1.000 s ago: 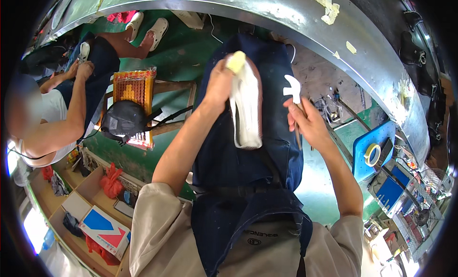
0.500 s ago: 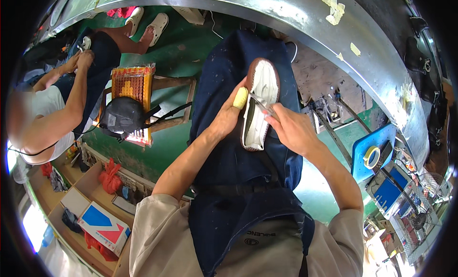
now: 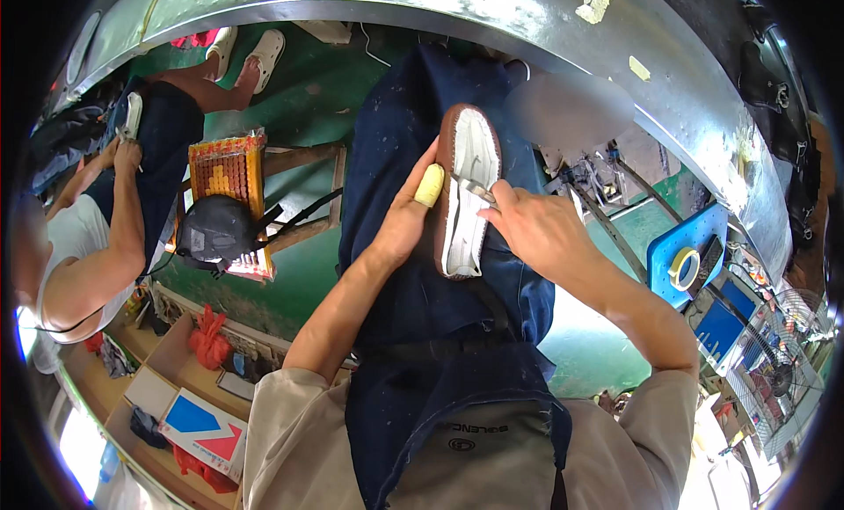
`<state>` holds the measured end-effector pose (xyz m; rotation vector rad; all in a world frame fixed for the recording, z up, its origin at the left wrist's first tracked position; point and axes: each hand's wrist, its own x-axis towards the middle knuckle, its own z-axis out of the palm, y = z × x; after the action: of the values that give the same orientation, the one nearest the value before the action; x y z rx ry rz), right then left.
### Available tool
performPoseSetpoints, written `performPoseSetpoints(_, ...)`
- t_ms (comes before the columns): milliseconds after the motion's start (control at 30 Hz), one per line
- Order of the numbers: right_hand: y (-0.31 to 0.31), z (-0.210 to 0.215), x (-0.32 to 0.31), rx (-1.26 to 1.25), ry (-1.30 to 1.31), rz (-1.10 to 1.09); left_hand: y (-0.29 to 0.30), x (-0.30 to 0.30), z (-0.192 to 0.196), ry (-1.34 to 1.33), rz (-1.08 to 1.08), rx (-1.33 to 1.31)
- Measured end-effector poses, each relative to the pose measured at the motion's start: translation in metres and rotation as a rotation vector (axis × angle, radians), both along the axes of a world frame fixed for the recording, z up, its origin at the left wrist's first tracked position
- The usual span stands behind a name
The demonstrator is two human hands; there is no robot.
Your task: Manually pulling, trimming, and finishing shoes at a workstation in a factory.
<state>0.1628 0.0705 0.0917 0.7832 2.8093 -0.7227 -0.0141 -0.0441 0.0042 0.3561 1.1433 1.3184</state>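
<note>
Dark blue apron [image 3: 440, 334] across the lap. Above it, left hand [image 3: 400, 224] clasps a brown-soled shoe [image 3: 464, 193] upright by its edge, thumb in a yellow cot. Right hand [image 3: 536, 229] pinches a thin metal tool [image 3: 479, 192], possibly a blade, against the white insole. Farther: wooden stool [image 3: 290, 193], seated co-worker [image 3: 97, 229], steel workbench [image 3: 440, 13].

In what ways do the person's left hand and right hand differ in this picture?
The left hand grips the shoe from its side, while the right hand pinches a small metal tool against the shoe's white inside. The left hand's thumb wears a yellow cover; the right hand's fingers are bare. Both hands work above the dark blue apron.
</note>
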Motion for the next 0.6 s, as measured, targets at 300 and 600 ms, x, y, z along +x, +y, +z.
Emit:
performPoseSetpoints(300, -0.035, -0.036, -0.012, -0.135, 0.174, -0.398, 0.009, 0.004, -0.01, 0.231, 0.038, -0.06)
performPoseSetpoints(600, 0.015, 0.007, 0.001, -0.978, -0.074, -0.49, 0.021, -0.031, 0.0, 0.579, -0.395, -0.146)
